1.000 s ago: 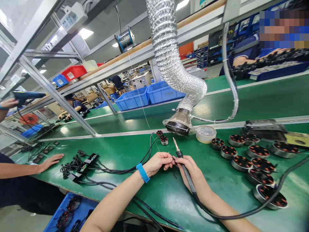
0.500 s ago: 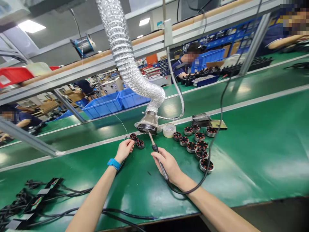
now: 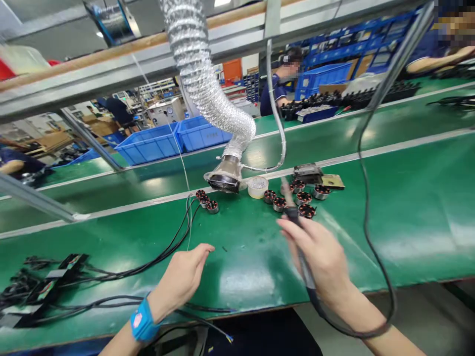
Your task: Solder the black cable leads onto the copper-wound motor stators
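Observation:
My left hand (image 3: 183, 277), with a blue band (image 3: 144, 319) at its wrist, is closed above the green bench near its front edge. A thin pale wire (image 3: 184, 170) runs down to behind this hand; whether the fingers grip it is hidden. Black cables (image 3: 163, 254) lead from beside it to a small group of round motor parts with copper windings (image 3: 212, 206). My right hand (image 3: 322, 257), blurred, grips a soldering iron (image 3: 292, 211), its tip pointing up and away, in front of a larger group of loose motor parts (image 3: 321, 191).
A fume extraction nozzle (image 3: 224, 174) hangs from a silver duct (image 3: 218, 94) over the bench. Beside it stand a round tub (image 3: 258, 188) and a dark metal holder (image 3: 308, 173). Cable bundles (image 3: 55, 282) lie at left. Blue bins (image 3: 148, 144) and co-workers are beyond.
My left hand has drawn back from the small motor group towards the front edge. My right hand has moved the soldering iron rightward, away from the nozzle. The view has shifted somewhat.

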Demonstrator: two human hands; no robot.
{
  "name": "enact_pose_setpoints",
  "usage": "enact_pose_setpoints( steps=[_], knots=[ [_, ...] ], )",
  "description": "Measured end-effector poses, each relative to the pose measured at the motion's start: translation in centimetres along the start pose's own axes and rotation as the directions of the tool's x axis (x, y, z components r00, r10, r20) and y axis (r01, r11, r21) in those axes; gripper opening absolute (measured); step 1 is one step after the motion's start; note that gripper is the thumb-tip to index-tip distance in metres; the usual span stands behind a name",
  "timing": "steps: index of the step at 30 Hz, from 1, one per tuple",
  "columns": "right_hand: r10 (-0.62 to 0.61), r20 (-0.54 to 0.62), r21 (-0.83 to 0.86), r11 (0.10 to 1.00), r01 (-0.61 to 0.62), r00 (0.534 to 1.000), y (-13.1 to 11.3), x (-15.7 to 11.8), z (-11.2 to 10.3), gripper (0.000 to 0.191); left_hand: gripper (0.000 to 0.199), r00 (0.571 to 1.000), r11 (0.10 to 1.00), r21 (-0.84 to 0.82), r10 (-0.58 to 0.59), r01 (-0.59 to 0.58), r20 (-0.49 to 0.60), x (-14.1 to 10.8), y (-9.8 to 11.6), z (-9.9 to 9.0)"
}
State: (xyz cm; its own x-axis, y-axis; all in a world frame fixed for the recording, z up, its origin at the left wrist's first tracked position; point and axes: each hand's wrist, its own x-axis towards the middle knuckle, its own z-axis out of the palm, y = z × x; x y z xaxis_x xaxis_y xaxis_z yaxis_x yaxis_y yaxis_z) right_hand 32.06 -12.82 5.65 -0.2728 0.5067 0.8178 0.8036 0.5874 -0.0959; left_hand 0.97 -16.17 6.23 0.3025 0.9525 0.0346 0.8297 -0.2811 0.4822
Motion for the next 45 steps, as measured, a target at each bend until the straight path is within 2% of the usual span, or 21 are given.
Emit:
enact_pose_setpoints(
  steps=[2, 4, 8, 10, 13, 15, 18, 20, 23, 27, 32, 35, 37, 38, 42, 45],
  knots=[
    [0.131, -0.132, -0.081, 0.987, -0.142, 0.983, 1.6, -2.8, -0.3, 0.034, 0.036, 0.995, 1.000, 0.026, 0.005, -0.007, 0.104, -1.8, -0.3, 0.4],
    [0.231, -0.185, -0.167, 0.950, -0.262, 0.955, 2.8, -5.3, -0.1, 0.045, 0.035, 0.988, 0.999, 0.033, 0.015, -0.020, 0.156, -3.4, -0.7, 0.7],
    [0.420, -0.114, -0.208, 0.876, -0.435, 0.900, 3.9, -7.4, 0.4, 0.056, 0.031, 0.969, 0.991, 0.102, 0.061, -0.088, 0.239, -5.4, -1.3, 1.0],
    [0.455, -0.066, -0.164, 0.873, -0.460, 0.888, 4.1, -7.3, 0.6, 0.058, 0.030, 0.953, 0.981, 0.143, 0.085, -0.131, 0.290, -5.8, -1.6, 0.9],
    [0.461, -0.030, -0.117, 0.880, -0.461, 0.887, 4.3, -6.8, 1.1, 0.052, 0.045, 0.928, 0.959, 0.200, 0.121, -0.201, 0.351, -6.0, -2.2, 0.7],
    [0.450, -0.054, -0.097, 0.886, -0.453, 0.892, 4.4, -6.6, 1.5, 0.046, 0.034, 0.920, 0.949, 0.216, 0.138, -0.228, 0.366, -6.1, -2.5, 0.6],
    [0.464, -0.094, -0.094, 0.876, -0.472, 0.881, 4.0, -6.7, 1.7, 0.043, 0.022, 0.932, 0.960, 0.173, 0.155, -0.221, 0.328, -6.1, -2.9, 0.5],
    [0.471, -0.106, -0.121, 0.868, -0.481, 0.876, 3.5, -6.8, 1.5, 0.044, 0.022, 0.961, 0.978, 0.133, 0.126, -0.163, 0.246, -5.8, -3.2, 0.4],
    [0.443, -0.125, -0.139, 0.878, -0.458, 0.888, 2.8, -7.0, 1.4, 0.046, 0.029, 0.982, 0.995, 0.037, 0.089, -0.096, 0.167, -4.3, -3.8, 0.6],
    [0.389, -0.110, -0.053, 0.916, -0.397, 0.914, 1.9, -7.2, 1.7, 0.051, 0.029, 0.966, 0.984, -0.067, 0.177, -0.167, 0.187, 0.2, -3.9, 1.9],
    [0.370, -0.025, 0.136, 0.922, -0.363, 0.929, -0.5, -7.1, 2.5, 0.051, 0.026, 0.951, 0.946, 0.129, 0.283, -0.298, 0.123, 7.1, -2.3, 3.5],
    [0.358, 0.031, 0.227, 0.907, -0.356, 0.933, -1.4, -7.2, 2.6, 0.047, 0.031, 0.959, 0.945, 0.166, 0.282, -0.280, 0.014, 8.3, -1.4, 2.8],
    [0.353, 0.055, 0.274, 0.894, -0.354, 0.934, -1.2, -7.5, 2.6, 0.048, 0.032, 0.963, 0.958, 0.105, 0.269, -0.268, 0.005, 7.2, -1.2, 1.8],
    [0.354, 0.069, 0.290, 0.888, -0.358, 0.933, -1.0, -7.7, 2.6, 0.048, 0.033, 0.963, 0.961, 0.068, 0.266, -0.268, 0.035, 6.1, -1.2, 1.3],
    [0.378, 0.119, 0.316, 0.862, -0.396, 0.918, -0.4, -8.2, 2.9, 0.041, 0.033, 0.933, 0.966, 0.001, 0.251, -0.260, 0.259, 0.8, -1.5, 0.5],
    [0.361, 0.175, 0.377, 0.835, -0.401, 0.916, -1.0, -7.2, 3.9, 0.036, 0.029, 0.915, 0.976, 0.004, 0.201, -0.216, 0.351, -1.7, -1.9, 0.8]
  ],
)
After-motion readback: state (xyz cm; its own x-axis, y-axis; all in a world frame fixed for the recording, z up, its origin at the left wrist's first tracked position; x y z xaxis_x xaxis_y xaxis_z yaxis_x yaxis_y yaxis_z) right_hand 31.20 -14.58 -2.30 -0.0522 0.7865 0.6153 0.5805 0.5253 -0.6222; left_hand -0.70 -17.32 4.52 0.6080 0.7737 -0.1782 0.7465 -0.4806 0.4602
